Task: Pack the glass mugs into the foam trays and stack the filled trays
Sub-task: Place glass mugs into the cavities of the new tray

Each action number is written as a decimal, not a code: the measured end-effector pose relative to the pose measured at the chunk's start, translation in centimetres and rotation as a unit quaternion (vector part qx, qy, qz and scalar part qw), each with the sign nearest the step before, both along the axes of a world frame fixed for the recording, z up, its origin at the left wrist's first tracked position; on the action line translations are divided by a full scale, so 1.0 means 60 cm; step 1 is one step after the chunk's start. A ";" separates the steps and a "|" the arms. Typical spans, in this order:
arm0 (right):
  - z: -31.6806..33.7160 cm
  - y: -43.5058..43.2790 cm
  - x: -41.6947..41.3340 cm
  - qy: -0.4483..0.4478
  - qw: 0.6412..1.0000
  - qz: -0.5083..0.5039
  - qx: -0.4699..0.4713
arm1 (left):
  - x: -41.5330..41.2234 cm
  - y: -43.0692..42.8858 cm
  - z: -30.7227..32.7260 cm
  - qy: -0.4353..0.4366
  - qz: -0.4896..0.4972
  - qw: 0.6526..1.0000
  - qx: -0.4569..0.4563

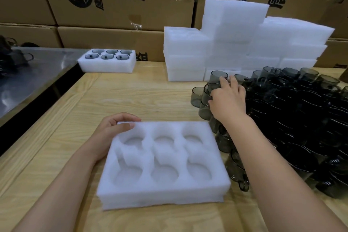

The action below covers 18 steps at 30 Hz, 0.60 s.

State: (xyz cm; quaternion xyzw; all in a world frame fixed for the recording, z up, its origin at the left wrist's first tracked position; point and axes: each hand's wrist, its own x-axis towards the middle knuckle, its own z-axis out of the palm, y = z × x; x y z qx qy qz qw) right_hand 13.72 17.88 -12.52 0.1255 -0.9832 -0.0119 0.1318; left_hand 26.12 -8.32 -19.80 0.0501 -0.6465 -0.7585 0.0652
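The foam tray [163,193] is gripped by the left hand [111,128], and one mug [208,91] is best lifted upright (right hand [228,100] grip unclear).

We see the foam tray [160,192] on the table [131,96] before us, mugs [293,115] at its right, foam stack [235,30] behind them

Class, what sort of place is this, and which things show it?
Probably a warehouse packing bench: stacked printed cardboard cartons behind, piles of white foam trays, and a crowd of grey glass mugs on the wooden table.
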 end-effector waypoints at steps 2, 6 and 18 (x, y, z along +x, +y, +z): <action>-0.002 0.002 -0.004 0.008 1.000 0.018 -0.007 | 0.001 0.001 0.002 0.000 -0.003 1.000 0.001; 0.019 0.006 0.005 0.034 0.995 0.070 -0.067 | 0.002 0.002 0.004 0.001 -0.003 1.000 -0.005; 0.073 0.033 0.097 -0.184 0.918 0.169 -0.308 | 0.004 0.006 0.009 -0.001 0.000 1.000 0.001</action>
